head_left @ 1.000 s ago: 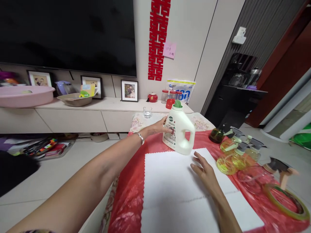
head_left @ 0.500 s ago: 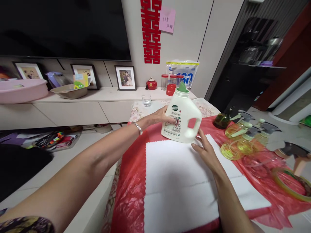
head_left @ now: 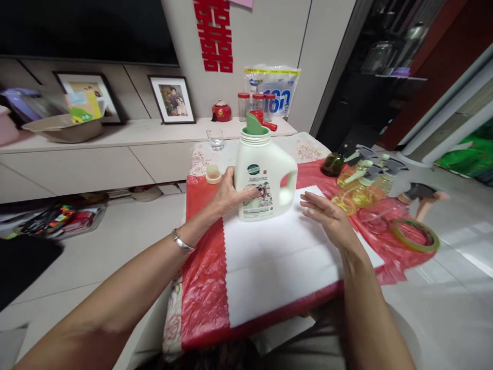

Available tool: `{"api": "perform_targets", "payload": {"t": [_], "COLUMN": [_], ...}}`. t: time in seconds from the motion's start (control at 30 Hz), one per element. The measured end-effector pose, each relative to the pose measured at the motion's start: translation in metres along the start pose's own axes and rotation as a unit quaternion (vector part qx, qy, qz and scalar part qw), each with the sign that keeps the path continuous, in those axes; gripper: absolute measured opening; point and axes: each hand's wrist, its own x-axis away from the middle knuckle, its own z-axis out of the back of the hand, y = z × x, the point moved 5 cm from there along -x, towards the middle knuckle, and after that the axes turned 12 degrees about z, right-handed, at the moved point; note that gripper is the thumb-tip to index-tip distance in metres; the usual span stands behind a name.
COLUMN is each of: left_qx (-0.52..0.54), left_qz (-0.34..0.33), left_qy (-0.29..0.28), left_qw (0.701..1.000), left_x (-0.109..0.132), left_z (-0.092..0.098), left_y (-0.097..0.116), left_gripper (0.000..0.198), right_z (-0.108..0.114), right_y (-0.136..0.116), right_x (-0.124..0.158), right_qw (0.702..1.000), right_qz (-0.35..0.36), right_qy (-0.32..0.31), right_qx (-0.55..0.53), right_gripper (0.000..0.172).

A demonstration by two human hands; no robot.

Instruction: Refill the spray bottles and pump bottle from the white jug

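A white laundry detergent jug (head_left: 279,163) stands upright near the far edge of a white scalloped cloth (head_left: 273,257). Its mouth is uncapped and shows a green pour spout (head_left: 254,124). My left hand (head_left: 230,198) is closed around the jug's left side, thumb across the printed label. To the right of the jug, my right hand (head_left: 325,213) hovers over the cloth, fingers stretched out and touching nothing. A pale measuring cap (head_left: 213,174) sits on the red plastic sheet (head_left: 202,277), left of the jug.
Several spray bottles (head_left: 362,190) and a tape roll (head_left: 416,235) crowd the table's right side. Behind the jug are a water glass (head_left: 215,140), red-lidded jars (head_left: 243,107) and a large plastic bag (head_left: 283,90). A low cabinet (head_left: 157,134) runs along the wall.
My right hand has drawn away from the jug's lower right side. My left hand keeps its hold. The camera view has shifted, and the pale cap now shows beside the jug.
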Motion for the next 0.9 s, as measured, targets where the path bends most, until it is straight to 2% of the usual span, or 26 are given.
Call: {"api": "perform_targets", "payload": {"t": [0.13,0.2,0.27,0.33,0.4,0.43,0.5,0.57,0.6,0.67,0.73,0.8,0.9], "left_qx": [0.019,0.01,-0.015,-0.023,-0.01,-0.014,-0.062,-0.116,-0.143,-0.199,-0.259,-0.313,-0.376], "left_qz": [0.01,0.012,0.028,0.06,0.069,0.071,0.09,0.086,0.068,0.004,-0.067,-0.121,-0.167], "left_qy": [-0.037,-0.034,0.033,0.135,0.19,0.187,0.117,0.053,0.046,0.079,0.119,0.151,0.194], "left_qw": [0.999,0.999,0.999,0.989,0.979,0.98,0.987,0.988,0.986,0.977,0.956,0.93,0.89], "left_x": [0.005,0.014,0.032,0.059,0.089,0.102,0.12,0.132,0.137,0.144,0.151,0.157,0.162], "left_z": [-0.003,-0.002,0.004,0.013,0.016,0.014,0.005,-0.004,-0.006,-0.008,-0.012,-0.017,-0.021], "left_y": [-0.006,-0.007,-0.013,-0.021,-0.026,-0.025,-0.019,-0.003,0.007,0.028,0.043,0.048,0.043], "left_gripper": [0.078,0.084,0.087,0.079,0.068,0.061,0.053,0.057,0.062,0.073,0.079,0.081,0.08], "right_z": [0.019,0.022,0.019,0.01,-0.002,-0.009,-0.026,-0.046,-0.057,-0.08,-0.1,-0.114,-0.127], "right_y": [0.002,0.005,0.007,0.007,0.005,0.003,-0.004,-0.018,-0.028,-0.053,-0.084,-0.107,-0.117], "right_x": [0.02,0.03,0.037,0.043,0.045,0.045,0.044,0.044,0.044,0.049,0.057,0.069,0.08], "right_qw": [0.997,0.994,0.991,0.99,0.99,0.991,0.993,0.996,0.997,0.997,0.976,0.927,0.848], "right_qz": [-0.026,-0.027,-0.024,-0.015,-0.006,-0.004,0.0,0.007,0.017,0.052,0.148,0.246,0.341], "right_qy": [0.063,0.093,0.114,0.124,0.124,0.12,0.107,0.088,0.077,0.056,0.033,0.058,0.082], "right_qx": [-0.043,-0.053,-0.063,-0.069,-0.069,-0.065,-0.049,-0.029,-0.014,0.024,0.156,0.275,0.397], "right_gripper": [0.067,0.065,0.063,0.062,0.063,0.064,0.067,0.07,0.071,0.073,0.073,0.073,0.075]}}
